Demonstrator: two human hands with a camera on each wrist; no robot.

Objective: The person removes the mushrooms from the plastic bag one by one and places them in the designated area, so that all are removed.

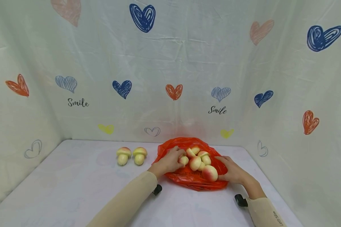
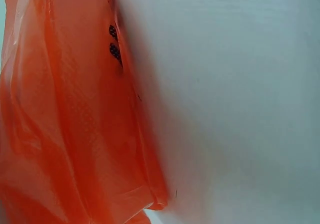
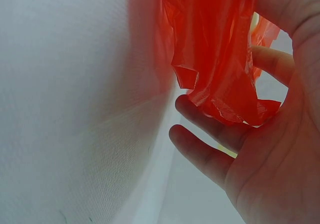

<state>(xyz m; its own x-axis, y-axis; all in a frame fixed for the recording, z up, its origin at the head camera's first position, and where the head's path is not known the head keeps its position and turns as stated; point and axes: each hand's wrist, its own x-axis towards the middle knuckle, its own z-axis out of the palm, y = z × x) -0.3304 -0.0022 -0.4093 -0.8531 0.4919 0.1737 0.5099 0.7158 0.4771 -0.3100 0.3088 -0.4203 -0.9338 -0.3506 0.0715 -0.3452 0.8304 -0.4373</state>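
Observation:
An opened red plastic bag (image 1: 197, 186) lies spread on the table, with several toy mushrooms (image 1: 195, 163) inside, cream-coloured with red-tinged caps. My left hand (image 1: 169, 162) reaches over the bag's left side and grips one mushroom (image 1: 183, 160) by its fingertips. At the right side my right hand (image 1: 233, 170) holds the bag's edge, thumb and fingers around the plastic. Close up in the right wrist view, red film (image 3: 215, 48) hangs between the thumb and the spread fingers (image 3: 200, 151). The left wrist view shows only the bag's side (image 2: 75, 108) and the table; the left hand is hidden there.
Two more mushrooms, a left one (image 1: 123, 155) and a right one (image 1: 140, 155), stand side by side left of the bag. The white table (image 1: 74, 189) meets a white curtain (image 1: 187, 63) printed with hearts, which hangs behind it and along both sides.

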